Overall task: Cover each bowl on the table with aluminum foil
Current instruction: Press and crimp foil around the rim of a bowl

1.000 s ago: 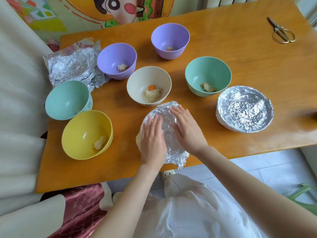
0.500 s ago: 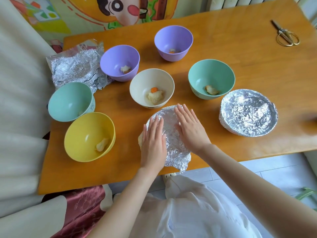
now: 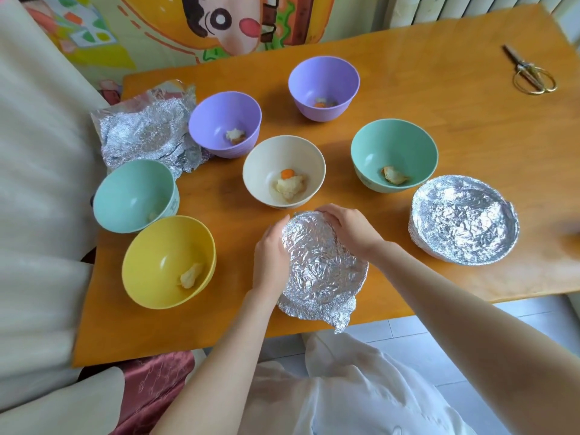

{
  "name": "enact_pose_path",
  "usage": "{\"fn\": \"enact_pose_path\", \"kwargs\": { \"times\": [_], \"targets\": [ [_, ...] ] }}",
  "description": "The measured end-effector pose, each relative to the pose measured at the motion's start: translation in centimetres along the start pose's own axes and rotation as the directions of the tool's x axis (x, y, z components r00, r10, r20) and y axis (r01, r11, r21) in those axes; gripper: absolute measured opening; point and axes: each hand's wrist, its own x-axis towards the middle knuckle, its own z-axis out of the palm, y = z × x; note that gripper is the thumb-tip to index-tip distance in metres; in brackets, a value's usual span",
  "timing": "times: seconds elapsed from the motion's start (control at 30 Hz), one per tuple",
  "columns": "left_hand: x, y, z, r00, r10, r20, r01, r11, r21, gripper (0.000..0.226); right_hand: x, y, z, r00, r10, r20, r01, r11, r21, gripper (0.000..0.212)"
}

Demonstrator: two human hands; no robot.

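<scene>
Upright, foil-covered bowl (image 3: 321, 268) is gripped by left hand (image 3: 270, 248) and right hand (image 3: 353, 229).

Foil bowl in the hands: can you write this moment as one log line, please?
left hand: grips foil-wrapped bowl | right hand: grips same bowl | near foil flap: loose

We caught no word, number or brand that we could read anywhere on that table. The cartoon picture (image 3: 219, 23) on the wall gave us drawing only, with no letters we could make out. The left teal bowl (image 3: 135, 196) carried a small dark print on its side, and it was too small and blurred for us to read.
</scene>
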Motion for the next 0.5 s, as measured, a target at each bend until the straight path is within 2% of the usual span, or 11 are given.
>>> {"fn": "enact_pose_path", "kwargs": {
  "times": [0.17,0.5],
  "targets": [
    [-0.2,-0.1,0.14,0.994,-0.102,-0.036,0.095,0.984,-0.154,0.035,-0.28,0.03,0.21,0.997,0.055,-0.046,-0.05,0.994,0.102,0.026],
    [-0.81,-0.24,0.26,0.991,-0.122,-0.063,0.111,0.983,-0.147,0.032,-0.94,0.04,0.6,0.995,0.05,-0.085,-0.044,0.997,0.071,0.025]
  ]
}}
